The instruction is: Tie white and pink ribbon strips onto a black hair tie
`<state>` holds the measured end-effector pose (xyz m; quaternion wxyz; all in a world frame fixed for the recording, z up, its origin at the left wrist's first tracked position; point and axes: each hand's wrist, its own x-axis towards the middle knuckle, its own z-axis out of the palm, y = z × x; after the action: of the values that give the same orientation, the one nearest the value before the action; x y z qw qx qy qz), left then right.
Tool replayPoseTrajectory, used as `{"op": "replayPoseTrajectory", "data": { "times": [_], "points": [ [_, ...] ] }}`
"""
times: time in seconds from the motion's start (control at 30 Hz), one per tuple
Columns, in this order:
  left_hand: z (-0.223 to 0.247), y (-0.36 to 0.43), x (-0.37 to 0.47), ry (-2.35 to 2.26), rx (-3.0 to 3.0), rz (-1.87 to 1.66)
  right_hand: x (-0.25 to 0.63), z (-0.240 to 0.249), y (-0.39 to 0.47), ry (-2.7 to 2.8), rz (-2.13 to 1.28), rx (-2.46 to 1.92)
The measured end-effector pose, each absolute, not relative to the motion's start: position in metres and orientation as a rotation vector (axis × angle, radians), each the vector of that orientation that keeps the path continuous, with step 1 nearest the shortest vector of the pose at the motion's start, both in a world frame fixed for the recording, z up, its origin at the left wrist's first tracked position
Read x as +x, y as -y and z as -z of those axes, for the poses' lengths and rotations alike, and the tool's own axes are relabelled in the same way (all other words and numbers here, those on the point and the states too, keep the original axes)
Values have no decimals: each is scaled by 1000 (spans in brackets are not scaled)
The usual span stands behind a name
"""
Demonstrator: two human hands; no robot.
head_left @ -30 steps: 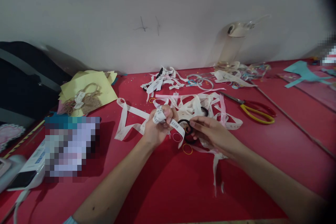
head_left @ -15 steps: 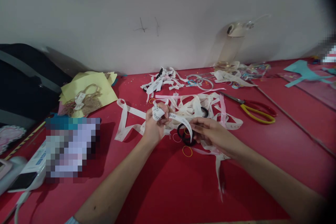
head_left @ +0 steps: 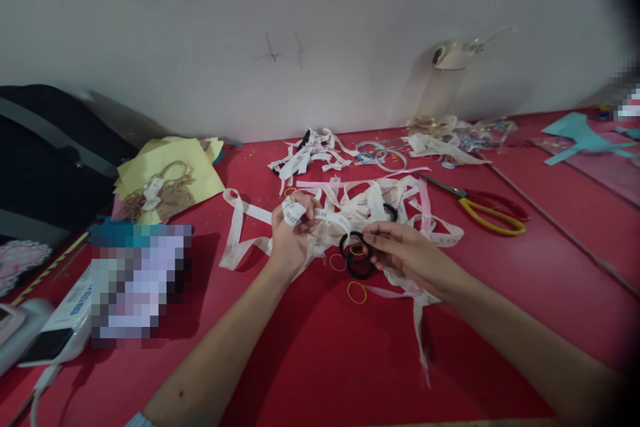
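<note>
My left hand (head_left: 291,230) is closed round a white printed ribbon (head_left: 326,215), which is looped over its fingers and stretches right toward the other hand. My right hand (head_left: 395,247) has thumb and fingers bent close together beside black hair ties (head_left: 359,268); what its fingertips hold, if anything, is too small to make out. A tangle of white and pink ribbon (head_left: 373,203) lies behind and under both hands. One yellow rubber band (head_left: 357,292) rests on the red table in front of the hair ties.
Scissors (head_left: 493,217) with yellow and red handles lie right. Behind are a pile of ribbon bows (head_left: 310,153) and a clear bottle (head_left: 443,87) by the wall. Yellow paper (head_left: 205,173) with twine, a dark bag (head_left: 45,147) and a white device (head_left: 65,320) are left.
My left hand has shifted slightly left with the ribbon. The ribbon's right end, which hung down in front of the black hair ties, is now drawn up and left, showing more of the ties.
</note>
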<state>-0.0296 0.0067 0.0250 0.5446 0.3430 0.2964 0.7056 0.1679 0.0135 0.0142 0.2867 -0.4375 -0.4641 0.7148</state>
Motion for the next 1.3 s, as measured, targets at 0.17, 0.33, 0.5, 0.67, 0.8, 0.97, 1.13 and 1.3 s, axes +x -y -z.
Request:
{"op": "replayPoseTrajectory", "data": {
  "times": [0.17, 0.33, 0.5, 0.67, 0.8, 0.97, 1.13, 1.3],
  "points": [
    [-19, -5, -25, -775, 975, -1524, 167, -17, -12, 1090, -1953, -1028],
    [-14, -4, -24, -837, 1144, -1431, 168, -22, -11, 984, -1996, -924],
    [-17, -1, -25, -872, 1346, -1252, 167, -20, -9, 925, -2004, -879],
    [-30, 3, -23, -938, 1453, -1147, 167, -21, -9, 957, -1973, -831],
    [-35, 5, -20, -922, 1449, -1123, 169, -25, -11, 957, -1963, -864],
    [-33, 8, -16, -902, 1371, -1090, 169, -19, -11, 800, -2016, -878],
    [-22, 4, -14, -882, 1129, -1176, 165, -17, -7, 913, -1931, -823],
    [-18, -3, -17, -749, 818, -1226, 174, -18, -7, 1785, -1207, -753]
  ]
}}
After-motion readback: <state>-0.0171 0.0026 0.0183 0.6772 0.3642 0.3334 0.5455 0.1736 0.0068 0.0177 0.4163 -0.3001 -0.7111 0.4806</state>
